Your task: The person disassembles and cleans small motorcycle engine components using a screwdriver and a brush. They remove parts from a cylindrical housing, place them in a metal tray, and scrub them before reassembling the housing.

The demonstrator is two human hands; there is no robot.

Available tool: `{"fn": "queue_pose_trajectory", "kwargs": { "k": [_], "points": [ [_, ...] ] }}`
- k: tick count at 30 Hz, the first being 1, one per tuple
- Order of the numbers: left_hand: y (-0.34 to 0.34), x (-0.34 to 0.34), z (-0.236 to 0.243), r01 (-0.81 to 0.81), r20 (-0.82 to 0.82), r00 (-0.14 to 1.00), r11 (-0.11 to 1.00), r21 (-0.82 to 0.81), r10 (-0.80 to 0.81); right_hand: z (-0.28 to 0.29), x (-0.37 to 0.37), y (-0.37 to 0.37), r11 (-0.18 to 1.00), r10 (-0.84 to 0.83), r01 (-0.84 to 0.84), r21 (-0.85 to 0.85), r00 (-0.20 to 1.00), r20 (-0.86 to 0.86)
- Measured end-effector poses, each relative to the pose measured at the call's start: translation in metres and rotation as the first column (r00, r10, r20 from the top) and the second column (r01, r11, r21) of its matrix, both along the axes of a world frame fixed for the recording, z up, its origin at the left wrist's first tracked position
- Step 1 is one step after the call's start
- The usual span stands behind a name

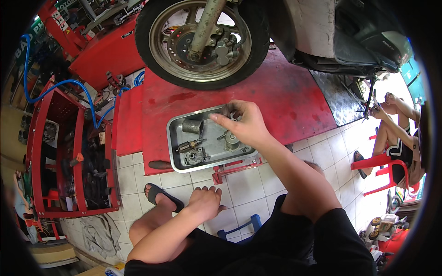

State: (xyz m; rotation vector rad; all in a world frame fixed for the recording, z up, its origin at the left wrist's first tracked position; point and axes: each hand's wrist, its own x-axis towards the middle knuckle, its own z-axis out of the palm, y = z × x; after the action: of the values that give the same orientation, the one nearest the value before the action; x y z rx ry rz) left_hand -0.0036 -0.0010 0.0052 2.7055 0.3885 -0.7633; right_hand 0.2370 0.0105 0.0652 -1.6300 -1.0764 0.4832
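From where I stand I count one scooter (pixel 313 25), with one wheel (pixel 154 68) and one caliper (pixel 224 54) in view. There's one tray (pixel 212 164), and in it I make out four metal parts: one sleeve (pixel 192 126), one slim piece (pixel 188 146), one casting (pixel 196 157) and one round housing (pixel 231 141). Two hands, left hand (pixel 206 203) and right hand (pixel 246 122). One dark handle (pixel 159 164), one sandal (pixel 158 193) on the near foot, one red cart (pixel 76 213), its clutter (pixel 87 184) too jumbled to count. One seated person (pixel 393 131) off right.
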Motion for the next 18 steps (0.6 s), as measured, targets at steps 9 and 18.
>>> {"fn": "queue_pose_trajectory", "kwargs": {
  "k": [9,18],
  "points": [
    [0.000,0.001,-0.001,0.005,-0.013,1.000,1.000,0.010,-0.005,-0.003,-0.001,0.001,1.000,-0.009,0.009,-0.006,1.000,0.012],
    [0.000,0.001,0.000,0.007,-0.026,1.000,1.000,0.007,-0.007,-0.001,-0.002,0.001,0.998,-0.012,0.017,-0.058,0.996,0.084]
  ]
}}
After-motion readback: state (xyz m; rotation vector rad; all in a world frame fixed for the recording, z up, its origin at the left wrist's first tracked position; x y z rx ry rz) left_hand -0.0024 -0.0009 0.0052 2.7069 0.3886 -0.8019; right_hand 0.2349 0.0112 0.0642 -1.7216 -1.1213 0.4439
